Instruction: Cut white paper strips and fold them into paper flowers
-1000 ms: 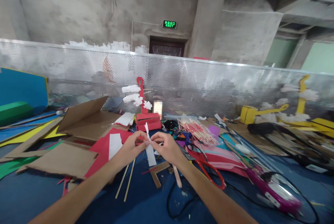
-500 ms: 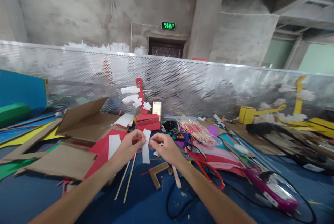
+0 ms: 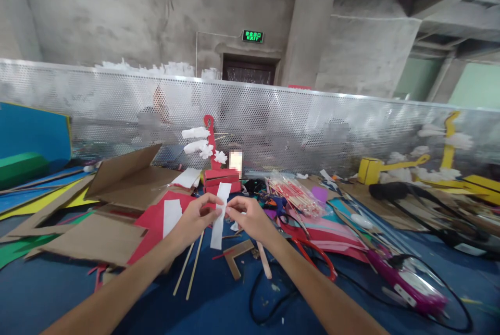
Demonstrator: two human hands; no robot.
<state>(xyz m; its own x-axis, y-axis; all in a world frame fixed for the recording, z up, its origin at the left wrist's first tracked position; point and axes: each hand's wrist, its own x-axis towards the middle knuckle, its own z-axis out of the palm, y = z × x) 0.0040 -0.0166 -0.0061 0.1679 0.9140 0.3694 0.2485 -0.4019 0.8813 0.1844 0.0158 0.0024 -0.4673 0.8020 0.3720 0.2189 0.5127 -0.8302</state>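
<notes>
A narrow white paper strip (image 3: 219,213) hangs upright in front of me, pinched near its middle from both sides. My left hand (image 3: 197,218) grips its left edge with thumb and fingers closed. My right hand (image 3: 247,216) pinches the right edge, fingers curled. Both hands hover above the blue table (image 3: 219,304). Behind them stands a red cardboard model (image 3: 217,171) with white paper tufts on its post.
Brown cardboard sheets (image 3: 128,178) and red paper (image 3: 156,220) lie left. Thin wooden sticks (image 3: 189,267) and an L-shaped cardboard piece (image 3: 236,259) lie below the hands. Red-handled scissors (image 3: 316,259), a bag of sticks (image 3: 295,194), a pink glue gun (image 3: 406,285) with black cable sit right. A perforated metal screen (image 3: 297,126) spans the back.
The strip was twisted and folded between my fingertips a second ago. Now it hangs flat and straight, held at mid-length, with both hands slightly higher.
</notes>
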